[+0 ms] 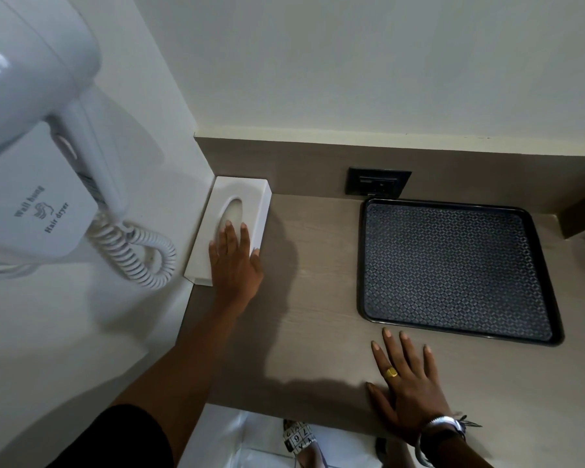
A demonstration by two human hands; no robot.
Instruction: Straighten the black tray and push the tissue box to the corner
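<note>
Left hand (234,261) flat, fingers spread, palm down on the near end of the white tissue box (230,228), pressing rather than gripping; box tucked into the far-left wall corner. Right hand (406,383) flat and released on the wood-grain surface (311,332), fingertips just short of the black tray (453,268), rectangular, diamond-textured, near the back wall.

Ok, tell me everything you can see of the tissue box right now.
The tissue box is a white, smooth, hard-looking rectangular case with an oval opening on top. It lies flat on the wood-look counter, long side along the left wall, far end in the back corner. The left hand rests flat on its near end, fingertips reaching the opening. No tissue shows.
</note>
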